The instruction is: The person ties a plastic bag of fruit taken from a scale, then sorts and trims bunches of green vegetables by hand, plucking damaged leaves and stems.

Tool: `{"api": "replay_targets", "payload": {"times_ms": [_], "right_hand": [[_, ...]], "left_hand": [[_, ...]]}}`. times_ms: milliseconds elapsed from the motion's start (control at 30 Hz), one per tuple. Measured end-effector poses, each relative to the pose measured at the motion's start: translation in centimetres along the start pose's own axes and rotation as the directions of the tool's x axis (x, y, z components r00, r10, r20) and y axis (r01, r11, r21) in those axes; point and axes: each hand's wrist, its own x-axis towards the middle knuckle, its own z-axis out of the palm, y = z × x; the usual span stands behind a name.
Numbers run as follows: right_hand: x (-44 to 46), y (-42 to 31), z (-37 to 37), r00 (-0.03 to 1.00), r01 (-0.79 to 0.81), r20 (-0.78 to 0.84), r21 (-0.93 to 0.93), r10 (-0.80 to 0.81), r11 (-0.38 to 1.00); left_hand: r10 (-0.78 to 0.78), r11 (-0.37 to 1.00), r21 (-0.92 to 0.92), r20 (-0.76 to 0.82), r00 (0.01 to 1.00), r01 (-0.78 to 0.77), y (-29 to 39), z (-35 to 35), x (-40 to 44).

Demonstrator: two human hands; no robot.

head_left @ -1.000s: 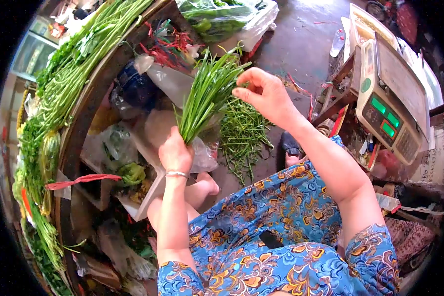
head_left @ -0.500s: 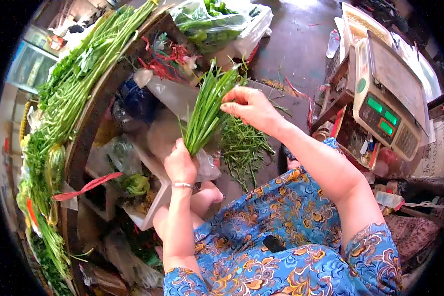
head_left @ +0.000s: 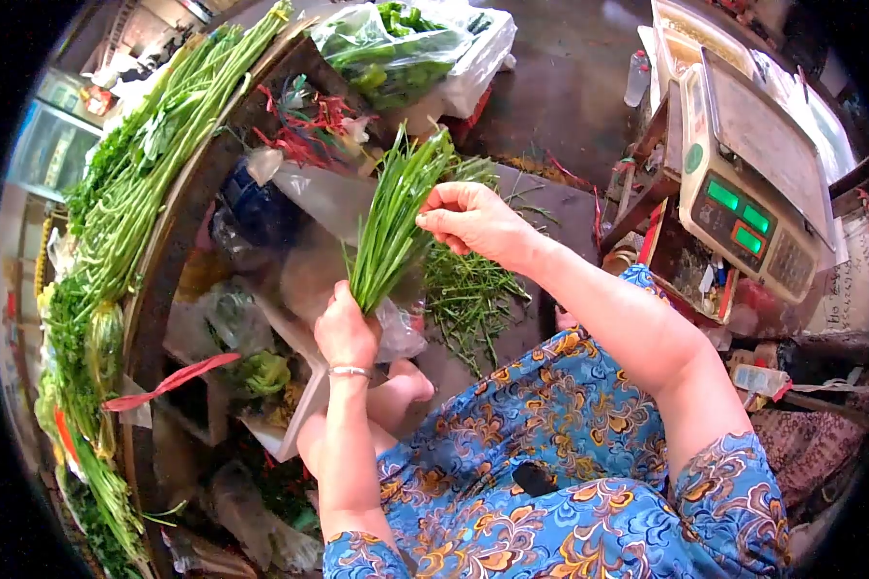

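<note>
A bunch of long green leafy stalks point(head_left: 396, 222) stands up and leans right, its lower end wrapped in the fingers of my left hand point(head_left: 348, 328). Beside the bunch's right edge, my right hand point(head_left: 475, 224) has its thumb and fingers pinched together. What lies between those fingertips, if anything, is too small to make out. Behind and below my right hand, loose green stems point(head_left: 468, 309) lie in a heap on a dark surface point(head_left: 560, 207).
A scale point(head_left: 743, 193) with green digits stands at the right. Long leafy vegetables point(head_left: 135, 203) line the curved ledge at the left. A plastic bag of greens point(head_left: 386, 63) is at the top. Red ties point(head_left: 319, 121) hang nearby. A pale box point(head_left: 304, 396) holds a lettuce-like head.
My right hand has moved left and down, closer to the bunch, with its fingers pinched. The scale and the bag of greens have shifted left in view.
</note>
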Motion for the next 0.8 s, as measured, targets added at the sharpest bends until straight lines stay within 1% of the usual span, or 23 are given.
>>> {"api": "replay_targets", "payload": {"times_ms": [67, 133, 200, 233, 333, 367, 400, 467, 500, 600, 667, 733, 767, 800], "right_hand": [[0.04, 0.13, -0.05, 0.998, 0.005, 0.060, -0.017, -0.004, 1.000], [-0.18, 0.13, 0.02, 0.997, -0.002, 0.073, -0.107, 0.010, 0.994], [-0.38, 0.09, -0.19, 0.994, 0.002, 0.109, -0.061, 0.005, 0.998], [-0.44, -0.01, -0.04, 0.996, -0.062, 0.060, -0.082, 0.067, 0.995], [-0.42, -0.29, -0.26, 0.996, -0.069, 0.044, -0.080, 0.073, 0.994], [-0.53, -0.25, -0.30, 0.997, -0.081, -0.012, -0.050, 0.081, 0.995], [-0.40, -0.22, -0.39, 0.997, -0.077, -0.013, -0.049, 0.076, 0.996], [-0.28, -0.04, -0.38, 0.993, -0.083, -0.078, 0.069, 0.088, 0.994], [-0.26, -0.04, -0.47, 0.995, -0.085, -0.033, 0.136, 0.090, 0.987], [-0.69, -0.33, 0.28, 0.994, -0.102, -0.025, 0.174, 0.108, 0.979], [-0.46, -0.20, 0.19, 0.995, -0.079, -0.039, 0.194, 0.088, 0.978], [0.00, -0.13, -0.42, 0.985, -0.140, -0.058, 0.307, 0.165, 0.941], [0.09, 0.07, -0.35, 0.986, -0.090, -0.112, 0.250, 0.121, 0.964], [0.06, 0.18, -0.45, 0.986, -0.091, -0.111, 0.252, 0.123, 0.963]], "left_hand": [[0.002, 1.000, 0.005, -0.006, 1.000, -0.002, -0.24, 0.09, -0.02], [0.007, 1.000, 0.017, -0.002, 1.000, -0.007, -0.75, 0.38, 0.10], [0.019, 1.000, -0.005, -0.012, 1.000, -0.019, -0.72, 0.26, -0.08], [0.017, 1.000, -0.004, -0.038, 0.999, -0.017, -0.67, 0.35, -0.07], [0.002, 1.000, 0.006, 0.000, 1.000, -0.002, -0.19, -0.22, 0.11], [0.008, 1.000, 0.004, -0.008, 1.000, -0.008, -0.09, -0.27, 0.21], [0.007, 1.000, 0.016, 0.000, 1.000, -0.007, -0.17, -0.25, 0.14], [0.010, 0.999, 0.034, 0.017, 1.000, -0.011, -0.21, -0.26, -0.01], [0.003, 0.999, 0.034, 0.019, 1.000, -0.003, -0.10, -0.24, 0.00], [0.001, 1.000, 0.031, 0.010, 1.000, -0.001, -0.16, 0.02, 0.07], [0.004, 0.999, 0.032, 0.000, 1.000, -0.004, -0.35, 0.13, -0.01], [0.004, 0.999, 0.036, -0.002, 1.000, -0.003, -0.51, 0.11, -0.11], [0.002, 0.999, 0.037, -0.002, 1.000, -0.002, -0.53, 0.03, -0.10], [-0.006, 1.000, 0.028, 0.003, 1.000, 0.006, -0.48, -0.08, -0.03]]}}
